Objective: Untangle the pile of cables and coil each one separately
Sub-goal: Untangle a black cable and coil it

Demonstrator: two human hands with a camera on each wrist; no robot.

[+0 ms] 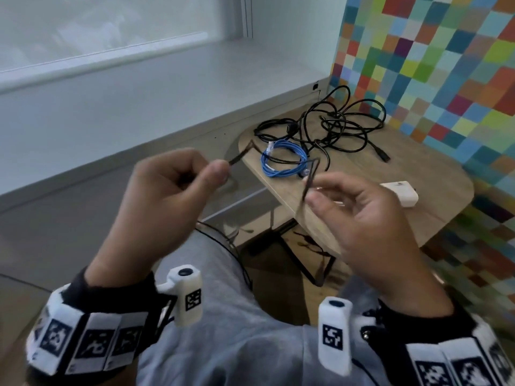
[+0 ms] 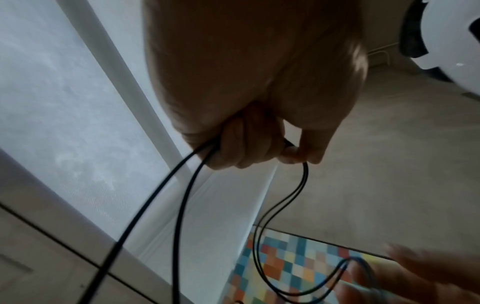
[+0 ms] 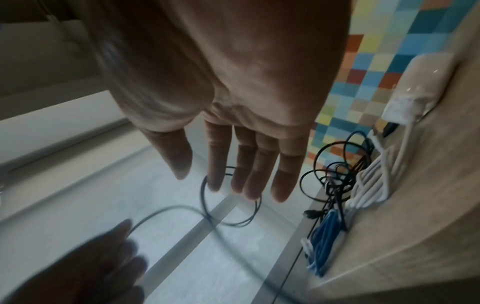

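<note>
My left hand is raised in front of me in a fist, pinching a thin black cable between thumb and index finger. In the left wrist view, two strands leave the left hand and a double loop of the cable hangs down toward the blurred right hand. My right hand is level with the left, fingers straight; the cable loop lies against its fingers. A tangled pile of black cables lies at the table's far end, with a coiled blue cable in front of it.
The small wooden table stands ahead on the right against a multicoloured checkered wall. A white charger lies on it near my right hand, its white cable looped beside the blue cable. A white window ledge runs along the left.
</note>
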